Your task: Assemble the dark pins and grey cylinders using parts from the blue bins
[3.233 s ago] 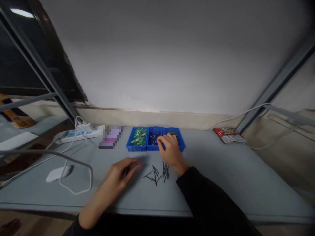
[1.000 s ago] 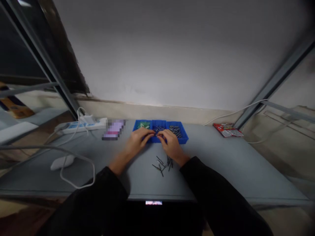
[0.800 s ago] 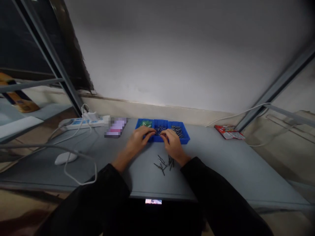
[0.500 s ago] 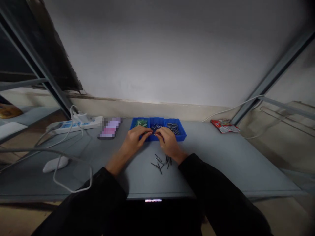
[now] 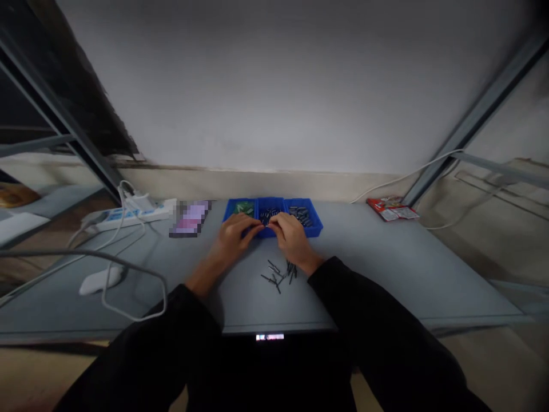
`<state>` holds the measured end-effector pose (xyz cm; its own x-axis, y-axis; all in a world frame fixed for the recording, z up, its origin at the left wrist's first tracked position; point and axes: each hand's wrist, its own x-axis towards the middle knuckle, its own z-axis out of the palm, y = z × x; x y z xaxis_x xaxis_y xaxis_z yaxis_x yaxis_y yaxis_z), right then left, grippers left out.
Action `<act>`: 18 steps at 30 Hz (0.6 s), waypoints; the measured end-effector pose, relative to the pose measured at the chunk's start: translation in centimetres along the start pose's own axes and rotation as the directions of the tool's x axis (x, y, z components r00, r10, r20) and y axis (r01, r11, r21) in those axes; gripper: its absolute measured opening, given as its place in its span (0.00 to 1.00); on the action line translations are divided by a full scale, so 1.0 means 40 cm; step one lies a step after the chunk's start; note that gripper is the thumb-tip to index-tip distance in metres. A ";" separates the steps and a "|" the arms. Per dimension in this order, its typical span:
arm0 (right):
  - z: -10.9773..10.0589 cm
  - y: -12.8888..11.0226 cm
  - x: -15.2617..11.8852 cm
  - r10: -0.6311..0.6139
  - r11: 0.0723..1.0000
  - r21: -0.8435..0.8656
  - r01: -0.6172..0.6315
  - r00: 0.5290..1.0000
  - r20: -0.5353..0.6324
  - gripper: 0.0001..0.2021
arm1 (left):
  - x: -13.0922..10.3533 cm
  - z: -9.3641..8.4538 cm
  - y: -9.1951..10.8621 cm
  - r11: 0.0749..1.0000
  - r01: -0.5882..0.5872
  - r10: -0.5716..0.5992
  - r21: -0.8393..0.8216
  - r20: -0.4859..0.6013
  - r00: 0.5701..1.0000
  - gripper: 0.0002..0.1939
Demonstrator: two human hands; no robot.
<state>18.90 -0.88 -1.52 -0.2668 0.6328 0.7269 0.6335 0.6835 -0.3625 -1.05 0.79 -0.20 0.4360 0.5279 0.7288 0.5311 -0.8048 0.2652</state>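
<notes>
Three blue bins stand side by side near the wall: a left bin (image 5: 226,212) with green pieces, a middle bin (image 5: 271,201) with small dark metal pieces, and a right bin (image 5: 317,226) with larger grey cylinders. My left hand (image 5: 235,233) and my right hand (image 5: 291,237) meet over the front of the middle bin, fingertips pinched close together. Whatever lies between the fingertips is too small to make out. Several thin dark pins (image 5: 274,277) are scattered on the table just in front, some beside my right wrist.
On the grey table (image 5: 369,269), a phone (image 5: 191,219) with a blurred screen lies left of the bins. Farther left are a power strip (image 5: 137,214), a white mouse (image 5: 100,280) and looping cables. A red packet (image 5: 392,209) lies at the right, near a metal post.
The view has shifted slightly, so the table and bins appear a little higher. My hands stay together over the middle bin, with only slight finger movement.
</notes>
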 end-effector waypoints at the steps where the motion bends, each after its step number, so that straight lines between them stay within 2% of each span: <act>1: 0.001 0.002 -0.001 -0.004 1.000 -0.003 0.004 1.000 -0.005 0.10 | -0.001 0.003 -0.001 1.000 -0.005 0.005 0.002 0.003 1.000 0.12; 6: 0.007 0.007 -0.002 0.012 1.000 -0.025 -0.012 1.000 0.001 0.12 | -0.008 0.018 -0.011 1.000 -0.024 0.024 0.014 0.007 1.000 0.14; 11: 0.002 -0.002 0.003 0.034 0.999 -0.018 -0.035 0.999 -0.032 0.13 | -0.018 0.020 -0.016 0.999 0.002 -0.004 0.034 0.070 0.998 0.14; 16: -0.005 -0.012 0.005 0.040 0.999 -0.026 -0.042 0.997 -0.071 0.14 | -0.021 0.006 0.000 0.998 0.015 -0.023 0.053 0.155 0.988 0.14; 18: -0.009 -0.012 0.005 0.046 0.998 -0.031 -0.049 0.996 -0.073 0.13 | -0.020 0.003 0.004 0.998 0.008 -0.013 0.056 0.086 0.996 0.13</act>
<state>18.82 -1.21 -0.99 -0.1831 0.6355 0.7501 0.6679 0.6403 -0.3793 -1.23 0.28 -0.83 0.4899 0.5595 0.6686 0.5742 -0.7841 0.2354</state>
